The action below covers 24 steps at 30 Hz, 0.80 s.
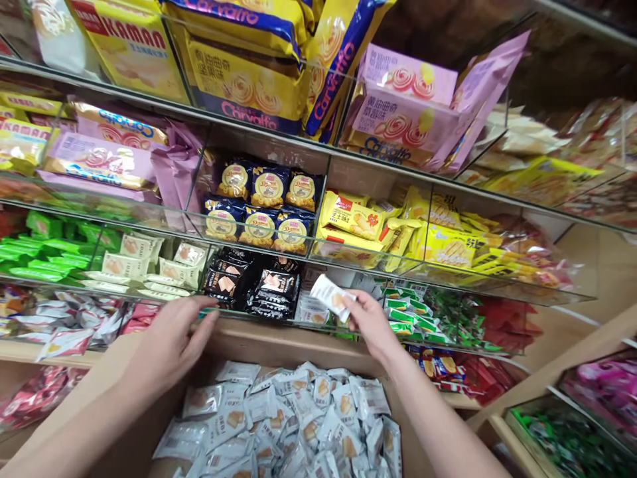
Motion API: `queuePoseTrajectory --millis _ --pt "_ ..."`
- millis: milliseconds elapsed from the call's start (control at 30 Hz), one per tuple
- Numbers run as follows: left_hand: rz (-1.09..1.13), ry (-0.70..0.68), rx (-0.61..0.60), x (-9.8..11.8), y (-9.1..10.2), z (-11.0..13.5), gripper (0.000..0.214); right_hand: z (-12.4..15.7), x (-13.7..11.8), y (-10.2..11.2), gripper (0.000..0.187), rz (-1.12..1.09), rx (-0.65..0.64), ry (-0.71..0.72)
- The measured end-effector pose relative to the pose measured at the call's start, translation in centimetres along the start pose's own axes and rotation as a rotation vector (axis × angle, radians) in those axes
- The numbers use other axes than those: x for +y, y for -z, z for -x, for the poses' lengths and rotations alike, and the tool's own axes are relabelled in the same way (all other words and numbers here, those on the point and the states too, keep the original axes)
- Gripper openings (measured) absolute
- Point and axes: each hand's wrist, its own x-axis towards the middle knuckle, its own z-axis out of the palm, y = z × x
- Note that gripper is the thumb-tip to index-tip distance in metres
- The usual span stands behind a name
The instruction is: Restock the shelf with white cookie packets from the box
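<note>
Between the fingertips of my right hand [369,323] is a small white biscuit packet [328,296], tilted in front of the lower shelf. Just behind it, similar pale packets [312,311] stand in a clear compartment. My left hand [174,337] hovers over or rests at the shelf's front edge, left of the black packets [225,279]; its thumb and fingers are apart and I see nothing in them. Below both hands, a cardboard box [298,343] holds a loose heap of white biscuit packets [293,418] printed with biscuit pictures.
Glass-fronted shelves rise ahead, with blue cookie packs [259,224], yellow snack packs [348,226] and purple Carvalfo packs [398,119]. Green-and-white packets [411,312] lie right of my right hand. A wooden-edged bin [557,431] stands at the lower right.
</note>
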Motion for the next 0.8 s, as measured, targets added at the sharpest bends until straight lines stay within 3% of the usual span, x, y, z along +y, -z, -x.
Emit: queuePoseTrajectory --millis 133,267,467,667,800 --pt "-0.310 -0.006 -0.047 -4.6 -1.5 -0.1 0.045 -7.2 1.9 -0.2 0.030 0.240 0.085 0.017" --pt "-0.364 -0.014 -0.066 -5.9 -2.9 0.5 0.045 -11.3 3.4 -3.1 0.018 0.396 0.086 0.054" --pt "-0.309 -0.015 -0.077 -5.7 -2.4 0.7 0.041 -12.0 4.8 -5.6 0.028 0.598 0.182 0.007" --pt "-0.403 -0.062 -0.109 -5.9 -3.0 0.7 0.042 -12.0 5.5 -5.9 0.028 0.660 0.065 -0.048" --pt "-0.418 -0.071 -0.143 -6.5 -3.3 0.9 0.039 -12.1 5.4 -5.8 0.032 0.650 0.062 -0.070"
